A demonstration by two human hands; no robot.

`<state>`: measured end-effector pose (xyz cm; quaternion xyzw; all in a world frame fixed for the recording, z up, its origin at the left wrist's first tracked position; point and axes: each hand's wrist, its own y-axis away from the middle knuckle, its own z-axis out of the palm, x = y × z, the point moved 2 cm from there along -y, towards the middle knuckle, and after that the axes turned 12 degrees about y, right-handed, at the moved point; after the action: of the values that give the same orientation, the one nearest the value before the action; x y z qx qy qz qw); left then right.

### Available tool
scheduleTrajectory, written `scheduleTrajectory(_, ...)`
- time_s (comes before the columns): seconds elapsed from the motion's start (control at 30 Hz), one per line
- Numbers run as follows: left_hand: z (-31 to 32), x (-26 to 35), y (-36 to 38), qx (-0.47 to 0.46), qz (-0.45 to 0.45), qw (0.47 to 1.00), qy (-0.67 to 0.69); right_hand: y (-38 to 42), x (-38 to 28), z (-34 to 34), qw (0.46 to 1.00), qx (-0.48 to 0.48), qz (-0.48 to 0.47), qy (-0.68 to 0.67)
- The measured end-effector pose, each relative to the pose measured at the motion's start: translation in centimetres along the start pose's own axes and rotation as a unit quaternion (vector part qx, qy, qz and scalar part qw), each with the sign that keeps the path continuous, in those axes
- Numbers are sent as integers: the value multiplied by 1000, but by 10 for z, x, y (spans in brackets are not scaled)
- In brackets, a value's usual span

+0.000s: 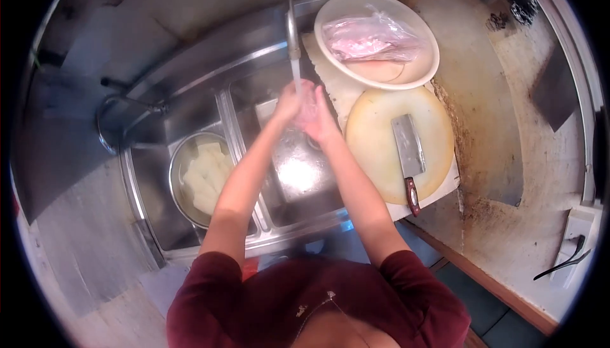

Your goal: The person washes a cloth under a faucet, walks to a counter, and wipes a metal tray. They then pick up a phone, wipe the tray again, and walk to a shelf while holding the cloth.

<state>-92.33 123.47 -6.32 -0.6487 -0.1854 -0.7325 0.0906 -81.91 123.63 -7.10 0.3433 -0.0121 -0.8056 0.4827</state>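
Holding a pink, glossy piece (309, 108) in running water (296, 72) under the faucet (293, 35), above the sink basin (323, 197) beside the chopping board (373, 138). Grasping it between left hand (289, 104) and right hand (324, 123), curling fingers around its sides. Probably feeling light, soft and slippery (meat or plastic film, hard to tell), so likely calling for broad palm support.

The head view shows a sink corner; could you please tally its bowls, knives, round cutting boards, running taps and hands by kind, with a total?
Bowls: 2 (white bowl, metal bowl)
Knives: 1 (cleaver)
Round boards: 1 (cutting board)
Running taps: 1 (tap)
Hands: 2 (left hand, right hand)
Total: 7
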Motion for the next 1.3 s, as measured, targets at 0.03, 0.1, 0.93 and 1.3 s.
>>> scheduleTrajectory(0.03,-2,-21,-7,24,82,995,-54,0,4,1,999,-9,-16,27)
scheduleTrajectory(0.1,4,9,-6,-29,19,991,-131,2,6,5,998,1,-54,26)
scheduleTrajectory(0.93,-14,-2,-85,49,-218,973,62,15,34,-21,996,79,35,-17)
scheduleTrajectory(1.3,-10,110,73,-347,-102,923,128,79,6,72,990,-140,-19,-12)
